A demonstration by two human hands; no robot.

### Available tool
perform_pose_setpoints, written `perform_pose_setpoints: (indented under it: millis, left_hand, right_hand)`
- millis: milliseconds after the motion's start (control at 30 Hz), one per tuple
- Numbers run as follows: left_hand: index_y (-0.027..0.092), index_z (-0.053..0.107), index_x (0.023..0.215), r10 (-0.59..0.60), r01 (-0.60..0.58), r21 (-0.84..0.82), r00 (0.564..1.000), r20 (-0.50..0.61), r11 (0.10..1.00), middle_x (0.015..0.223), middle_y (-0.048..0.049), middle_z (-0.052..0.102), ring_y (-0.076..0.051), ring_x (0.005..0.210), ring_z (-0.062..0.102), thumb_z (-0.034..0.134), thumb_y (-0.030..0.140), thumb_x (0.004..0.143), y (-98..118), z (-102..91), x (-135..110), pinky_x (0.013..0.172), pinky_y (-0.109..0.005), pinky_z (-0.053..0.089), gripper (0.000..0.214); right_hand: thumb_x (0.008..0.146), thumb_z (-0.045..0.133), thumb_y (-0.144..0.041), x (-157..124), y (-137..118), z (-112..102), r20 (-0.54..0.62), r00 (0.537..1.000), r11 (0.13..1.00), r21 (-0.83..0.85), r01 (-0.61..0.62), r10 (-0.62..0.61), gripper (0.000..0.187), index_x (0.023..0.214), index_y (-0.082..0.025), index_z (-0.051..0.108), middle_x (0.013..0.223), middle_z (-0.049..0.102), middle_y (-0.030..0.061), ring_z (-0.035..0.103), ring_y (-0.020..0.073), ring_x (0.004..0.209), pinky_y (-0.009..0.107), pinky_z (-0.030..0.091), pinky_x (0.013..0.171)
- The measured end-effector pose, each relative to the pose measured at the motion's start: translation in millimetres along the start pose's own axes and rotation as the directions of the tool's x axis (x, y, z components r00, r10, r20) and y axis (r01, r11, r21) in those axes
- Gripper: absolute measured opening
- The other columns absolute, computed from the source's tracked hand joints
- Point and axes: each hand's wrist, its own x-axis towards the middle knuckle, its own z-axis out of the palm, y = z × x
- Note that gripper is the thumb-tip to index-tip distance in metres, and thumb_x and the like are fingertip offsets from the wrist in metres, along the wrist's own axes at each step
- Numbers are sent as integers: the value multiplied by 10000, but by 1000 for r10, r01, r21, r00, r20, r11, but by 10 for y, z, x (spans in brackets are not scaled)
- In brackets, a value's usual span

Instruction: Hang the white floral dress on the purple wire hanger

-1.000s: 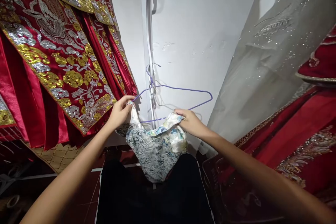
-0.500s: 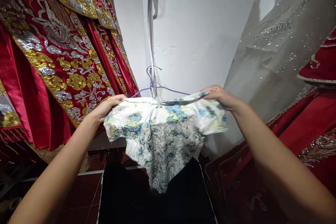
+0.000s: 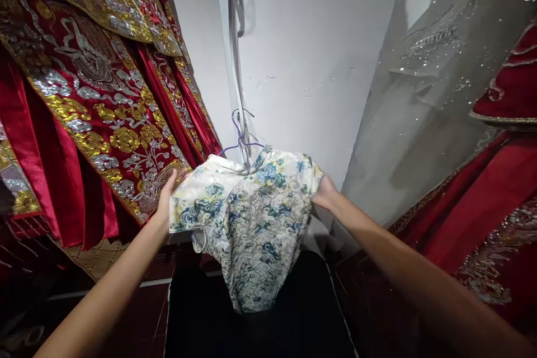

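A small white garment [image 3: 247, 218] with a blue, green and yellow floral pattern hangs on a purple wire hanger [image 3: 237, 128] against the white wall. My left hand [image 3: 165, 198] grips the garment's left sleeve edge, with the fingers partly hidden behind the cloth. At the right shoulder, my right hand [image 3: 324, 194] holds the cloth and its fingers are tucked behind the fabric. The hanger's hook catches on a thin vertical strip [image 3: 232, 39] on the wall.
Red robes [image 3: 92, 100] with gold and silver embroidery hang close on the left. A grey sequinned garment [image 3: 423, 100] and more red embroidered cloth [image 3: 495, 201] hang on the right. Dark cloth [image 3: 251, 324] lies below, over a dark red tiled floor [image 3: 142, 313].
The garment went from bunched under the bare hanger to spread over it and now hangs on it. Both hands slid from the top edge down to the sleeve sides.
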Motion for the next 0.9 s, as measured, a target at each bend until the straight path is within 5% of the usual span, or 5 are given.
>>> perform_pose_setpoints:
  millis: [333,433,567,767,900]
  left_hand:
    - [191,623,1164,325,-273,534,946,-2,800,988,-51,703,-211,891,635,576,528,879,549,113,145,790,-289,468,444]
    - [167,671,992,319,-242,602,948,-21,760,784,-27,665,-189,734,597,548,546,894,480,205,191,699,-278,439,410]
    - [153,684,901,283,-291,361,956,74,886,879,-66,680,-206,857,620,474,554,939,306,319,154,802,-297,469,454]
    - [175,695,918,403,-425,42,881,248,904,1093,-119,682,-267,1120,609,407,695,905,507,758,-38,1044,-409,430,594]
    - [198,700,1030,348,-304,-170,815,464,937,1313,-116,626,-313,1261,556,223,758,904,795,1063,-265,1074,-462,432,746]
  right_hand:
    - [871,118,-779,575,-504,-30,-94,995,960,280,15,12,887,1227,-171,658,895,723,143,650,352,1049,542,474,878]
    - [857,215,-806,399,-664,175,180,983,963,269,-27,-23,871,1161,-146,695,900,725,154,657,342,1045,491,504,857]
    - [826,574,-663,173,-468,376,686,727,999,16,36,-37,607,1217,-211,679,1144,705,115,638,308,1116,432,509,941]
    - [743,735,-468,102,-57,976,377,905,861,-374,345,-199,1055,1581,-230,139,1637,155,142,161,373,1494,552,236,1185]
    - [843,608,-436,91,-45,1289,238,923,827,-416,379,-303,800,1538,-279,242,1544,352,118,238,377,1456,548,161,1210]
